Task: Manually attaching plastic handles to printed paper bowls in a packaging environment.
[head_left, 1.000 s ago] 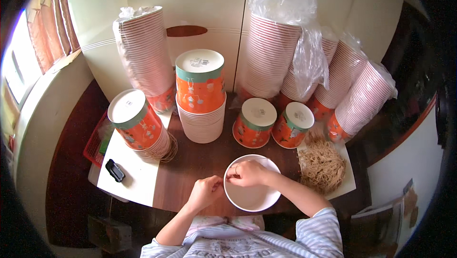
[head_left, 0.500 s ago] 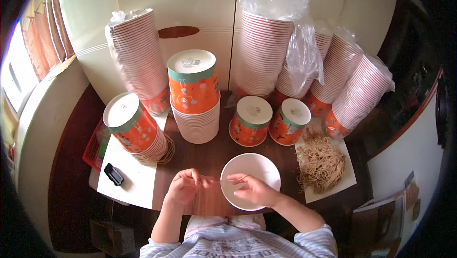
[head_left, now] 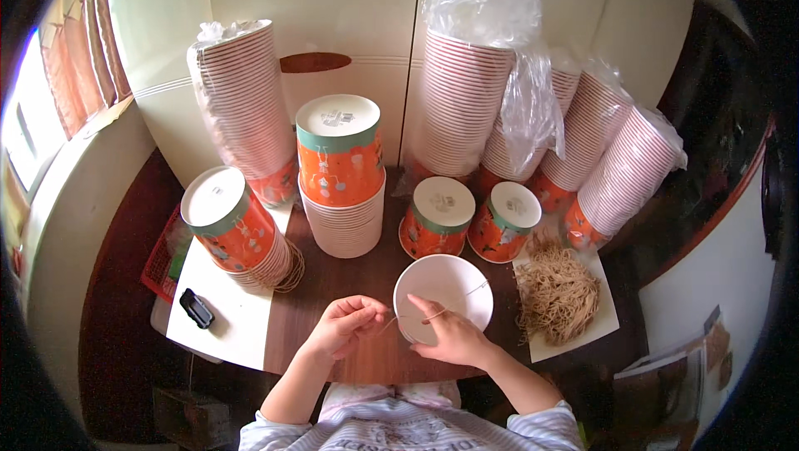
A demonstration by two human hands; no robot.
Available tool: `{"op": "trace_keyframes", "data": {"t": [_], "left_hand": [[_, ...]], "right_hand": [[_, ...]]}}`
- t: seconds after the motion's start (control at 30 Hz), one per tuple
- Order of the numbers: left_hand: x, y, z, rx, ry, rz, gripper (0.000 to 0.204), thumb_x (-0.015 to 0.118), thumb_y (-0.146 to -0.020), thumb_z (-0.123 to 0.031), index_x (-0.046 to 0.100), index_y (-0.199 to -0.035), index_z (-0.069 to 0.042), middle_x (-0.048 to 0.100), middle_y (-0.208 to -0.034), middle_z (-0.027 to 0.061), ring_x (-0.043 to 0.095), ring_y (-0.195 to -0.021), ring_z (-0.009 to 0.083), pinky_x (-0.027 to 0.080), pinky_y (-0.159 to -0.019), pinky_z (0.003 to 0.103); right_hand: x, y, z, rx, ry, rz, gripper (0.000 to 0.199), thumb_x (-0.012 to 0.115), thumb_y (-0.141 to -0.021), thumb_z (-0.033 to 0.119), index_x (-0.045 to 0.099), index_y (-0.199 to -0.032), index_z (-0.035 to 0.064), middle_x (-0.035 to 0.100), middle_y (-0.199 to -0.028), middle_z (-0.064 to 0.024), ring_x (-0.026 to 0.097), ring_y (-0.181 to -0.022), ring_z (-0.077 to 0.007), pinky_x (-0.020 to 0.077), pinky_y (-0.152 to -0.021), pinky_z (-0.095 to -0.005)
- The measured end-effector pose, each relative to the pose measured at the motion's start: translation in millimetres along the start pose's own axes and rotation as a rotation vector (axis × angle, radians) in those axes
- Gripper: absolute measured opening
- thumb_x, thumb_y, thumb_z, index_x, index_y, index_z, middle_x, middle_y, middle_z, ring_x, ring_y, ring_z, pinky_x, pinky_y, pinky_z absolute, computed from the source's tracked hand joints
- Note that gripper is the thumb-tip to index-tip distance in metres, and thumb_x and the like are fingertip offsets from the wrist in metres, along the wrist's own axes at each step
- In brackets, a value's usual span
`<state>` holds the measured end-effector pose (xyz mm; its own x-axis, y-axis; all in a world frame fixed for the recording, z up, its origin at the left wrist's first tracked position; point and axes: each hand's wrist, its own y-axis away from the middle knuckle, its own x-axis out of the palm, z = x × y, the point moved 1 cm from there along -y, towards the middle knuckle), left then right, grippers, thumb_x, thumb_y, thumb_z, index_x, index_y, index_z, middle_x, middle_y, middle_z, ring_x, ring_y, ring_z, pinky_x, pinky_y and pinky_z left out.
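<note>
A white paper bucket (head_left: 454, 284) stands mouth up near the table's front edge, slightly right of centre. Left of it, my left hand (head_left: 351, 324) pinches a thin string (head_left: 393, 321) between thumb and fingers. The string runs across to my right hand (head_left: 451, 338), over the bucket's near side. My right hand's index finger is stretched out and its thumb spread apart; the string passes along its fingers without a visible pinch. A short strand also shows at the bucket's far right rim. Whether the right fingertips touch the bucket wall is hard to tell.
Upside-down orange buckets (head_left: 444, 216) stand behind. Tall plastic-wrapped bucket stacks (head_left: 470, 93) line the wall. At right, a tangled heap of tan string (head_left: 564, 294) lies on white card. At left are a tilted bucket stack (head_left: 233, 222), a black tray (head_left: 197, 308) and a red basket (head_left: 158, 264).
My right hand's index finger has lifted and straightened, and its thumb has spread lower. The string between my hands now hangs looser. The bucket sits slightly farther from me.
</note>
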<state>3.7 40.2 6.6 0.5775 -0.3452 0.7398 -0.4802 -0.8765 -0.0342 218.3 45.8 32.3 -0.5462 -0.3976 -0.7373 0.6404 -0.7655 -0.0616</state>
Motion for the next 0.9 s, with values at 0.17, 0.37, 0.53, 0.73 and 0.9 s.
{"op": "trace_keyframes", "data": {"t": [0.17,0.37,0.53,0.73,0.9], "left_hand": [[9,-19,6,0.045,-0.656,-0.182,0.024,0.056,-0.084,-0.006,0.055,-0.105,0.004,0.060,-0.096,0.0056,0.057,-0.086,0.0111,0.045,-0.080,0.025],[34,-35,6,0.209,-1.356,-0.122,0.017,0.064,-0.072,-0.007,0.064,-0.088,-0.003,0.060,-0.079,0.0111,0.061,-0.070,0.0179,0.049,-0.061,0.028],[37,-38,7,0.325,-1.331,-0.055,0.015,0.063,-0.073,-0.007,0.062,-0.088,-0.001,0.062,-0.078,0.0105,0.062,-0.070,0.0174,0.049,-0.063,0.027],[26,-35,7,0.028,-1.027,-0.047,0.012,0.059,-0.081,-0.008,0.058,-0.088,0.001,0.062,-0.077,0.0051,0.058,-0.072,0.0087,0.048,-0.063,0.024],[16,-31,7,0.024,-0.864,-0.097,0.010,0.054,-0.085,-0.007,0.052,-0.089,0.001,0.059,-0.077,0.0034,0.057,-0.075,0.0083,0.047,-0.067,0.024]], "right_hand": [[-9,-6,0,-0.148,0.005,-0.101,0.075,0.067,-0.069,0.013,0.027,-0.131,0.0082,0.045,-0.119,-0.0153,0.056,-0.097,-0.0251,0.0445,-0.084,-0.0357],[-16,-13,-1,-0.207,0.097,-0.282,0.055,0.057,-0.073,0.002,0.040,-0.124,0.0061,0.045,-0.119,-0.0140,0.056,-0.092,-0.0271,0.0449,-0.083,-0.0340],[-13,-17,-12,-0.167,-0.056,-0.219,0.024,0.054,-0.076,0.006,0.055,-0.100,-0.0002,0.059,-0.095,-0.0157,0.058,-0.087,-0.0295,0.0460,-0.074,-0.0361],[-8,-15,-11,-0.088,-0.145,-0.242,0.011,0.056,-0.078,0.008,0.059,-0.086,0.0013,0.061,-0.078,-0.0145,0.061,-0.070,-0.0286,0.0478,-0.060,-0.0345],[-10,-14,-3,-0.041,-0.153,-0.314,0.008,0.058,-0.076,0.009,0.058,-0.080,0.0022,0.061,-0.074,-0.0115,0.061,-0.067,-0.0268,0.0477,-0.058,-0.0326]]}}
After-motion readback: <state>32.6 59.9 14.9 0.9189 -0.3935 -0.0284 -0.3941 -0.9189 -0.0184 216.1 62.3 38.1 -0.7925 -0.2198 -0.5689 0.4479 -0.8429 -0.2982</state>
